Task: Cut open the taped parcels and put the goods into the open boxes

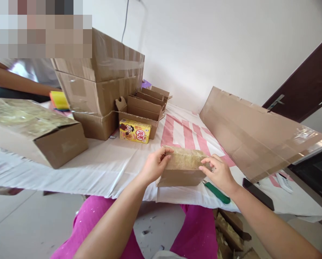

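Observation:
A small brown cardboard box sits near the front edge of the table, its upper face covered with shiny, wrinkled tape. At its upper left end, my left hand grips the box with curled fingers. The thumb and fingers of my right hand hold its upper right corner. A green-handled cutter lies on the cloth just below my right hand, apart from it. Behind the box stands a yellow printed carton, leaning close to open cardboard boxes.
Large taped cartons are stacked at the left, beside another person's arm. A taped box lies on the near left. A tall cardboard sheet stands at the right. Near it lies a black phone. Cardboard scraps lie below the table.

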A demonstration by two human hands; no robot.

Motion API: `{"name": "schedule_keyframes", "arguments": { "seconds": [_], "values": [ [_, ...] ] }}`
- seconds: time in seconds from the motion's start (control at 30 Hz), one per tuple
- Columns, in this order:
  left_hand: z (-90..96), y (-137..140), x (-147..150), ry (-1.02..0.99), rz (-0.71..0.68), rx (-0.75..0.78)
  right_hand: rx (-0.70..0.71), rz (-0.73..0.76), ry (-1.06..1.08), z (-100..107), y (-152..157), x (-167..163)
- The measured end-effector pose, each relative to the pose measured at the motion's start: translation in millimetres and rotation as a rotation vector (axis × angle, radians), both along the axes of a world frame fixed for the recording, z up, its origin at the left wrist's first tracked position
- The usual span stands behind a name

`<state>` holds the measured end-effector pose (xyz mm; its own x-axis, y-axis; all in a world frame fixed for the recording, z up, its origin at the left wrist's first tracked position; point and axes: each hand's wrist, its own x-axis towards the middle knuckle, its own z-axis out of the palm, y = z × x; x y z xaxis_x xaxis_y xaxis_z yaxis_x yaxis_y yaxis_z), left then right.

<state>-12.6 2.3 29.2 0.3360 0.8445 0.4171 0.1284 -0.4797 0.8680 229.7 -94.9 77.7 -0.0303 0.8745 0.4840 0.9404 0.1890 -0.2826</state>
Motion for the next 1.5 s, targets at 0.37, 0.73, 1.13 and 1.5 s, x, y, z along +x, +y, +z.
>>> {"name": "schedule_keyframes", "arguments": {
  "seconds": [0.37,0.73,1.13,1.5],
  "values": [
    [-3.2,1,1,-0.022,0.000,-0.023,0.017,0.039,0.044,0,9,20],
    [-5.8,3,3,-0.112,-0.042,-0.076,0.070,0.164,-0.025,-4,11,8],
    [-5.8,3,7,-0.189,-0.020,-0.141,0.202,0.330,-0.248,2,21,-31],
    [-10.4,6,7,-0.189,-0.030,-0.143,-0.077,0.304,-0.173,15,61,-44]
  ]
}}
